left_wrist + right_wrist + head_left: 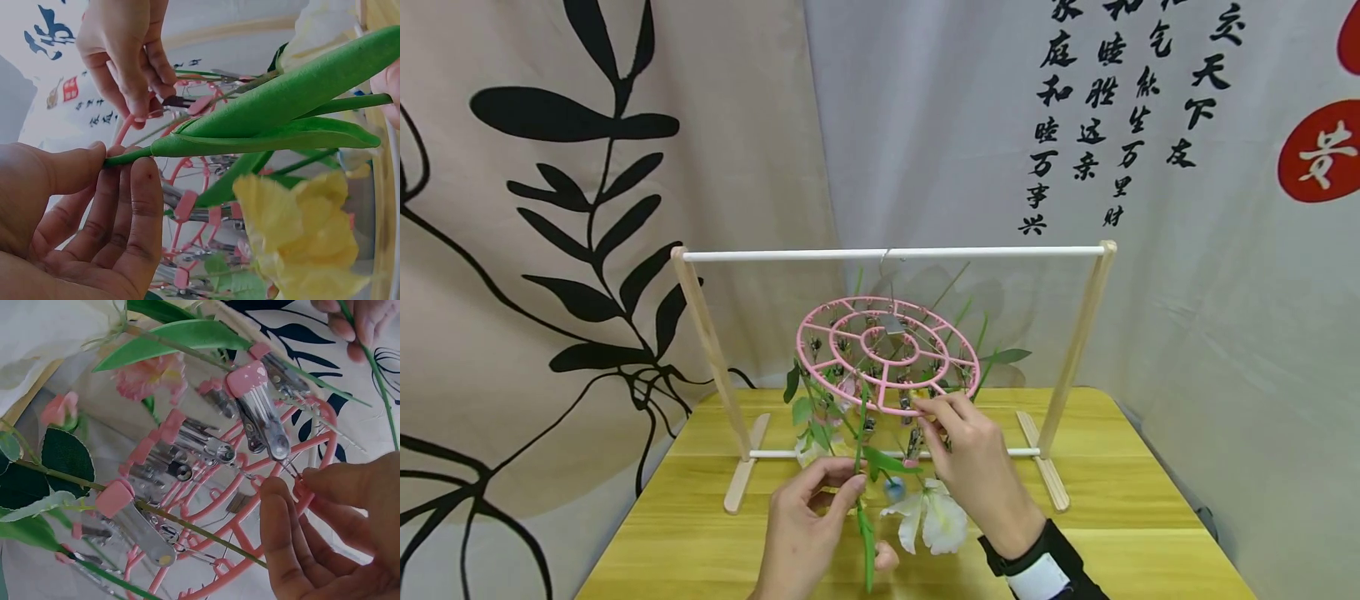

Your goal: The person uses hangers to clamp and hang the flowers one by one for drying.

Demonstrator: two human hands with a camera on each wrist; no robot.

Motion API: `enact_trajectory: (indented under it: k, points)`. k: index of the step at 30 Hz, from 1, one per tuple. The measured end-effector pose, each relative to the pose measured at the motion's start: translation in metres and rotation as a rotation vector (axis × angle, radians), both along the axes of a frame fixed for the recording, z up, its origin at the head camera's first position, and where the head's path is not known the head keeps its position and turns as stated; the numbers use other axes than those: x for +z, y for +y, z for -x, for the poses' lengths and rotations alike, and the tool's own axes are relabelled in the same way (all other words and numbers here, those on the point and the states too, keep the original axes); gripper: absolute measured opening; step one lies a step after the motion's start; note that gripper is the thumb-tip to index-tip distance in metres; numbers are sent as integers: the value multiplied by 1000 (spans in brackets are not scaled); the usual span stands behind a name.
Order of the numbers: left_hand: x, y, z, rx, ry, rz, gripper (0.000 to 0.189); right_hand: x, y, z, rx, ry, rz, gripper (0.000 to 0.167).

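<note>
My left hand (pixel 808 521) pinches the green stem (pixel 128 156) of an artificial flower between thumb and fingers. Broad green leaves (pixel 281 94) sheathe the stem, and a pale pink bud (pixel 886 556) shows at its lower end. A round pink clip hanger (pixel 887 386) hangs from a white rail by a hook. At its near rim, my right hand (pixel 961 433) pinches the rim where a metal clip (pixel 262 415) with pink tips is attached. This clip dangles with nothing visible in its jaws. Other clips hold flower stems, among them a white lily (pixel 943 517).
The wooden stand has a white top rail (pixel 1000 252), slanted legs (pixel 1078 350) and a low crossbar on a yellow wood-grain table (pixel 1150 500). A yellow flower (pixel 300 231) and pink blossoms (pixel 150 378) hang below the hanger. Printed curtains (pixel 925 125) stand behind.
</note>
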State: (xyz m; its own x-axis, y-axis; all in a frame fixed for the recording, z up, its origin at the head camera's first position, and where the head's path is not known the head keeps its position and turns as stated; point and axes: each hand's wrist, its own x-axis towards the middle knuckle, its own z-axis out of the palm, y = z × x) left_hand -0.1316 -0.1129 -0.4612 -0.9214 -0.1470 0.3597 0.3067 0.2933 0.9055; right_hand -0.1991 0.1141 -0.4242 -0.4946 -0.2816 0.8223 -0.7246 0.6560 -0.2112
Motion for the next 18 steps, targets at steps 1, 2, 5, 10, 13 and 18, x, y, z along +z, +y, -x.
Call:
enact_trajectory:
  k: [1,2,5,10,13,18]
  points:
    - [0,0,0,2,6,-3,18,0,-1,-1,11,-1,-1,30]
    - [-1,0,0,1,15,-9,19,1,-3,-2,22,-1,-1,30]
    - [-1,-1,-1,0,41,-22,19,1,-8,-4,56,-3,-3,33]
    - [-2,-4,-2,14,58,-29,17,1,-19,-9,95,-15,-31,38]
    - [-1,-7,-4,35,43,-22,18,4,-26,-12,122,-41,-51,39]
    - [0,-14,-7,67,27,-16,16,7,-31,-18,176,-8,-49,43]
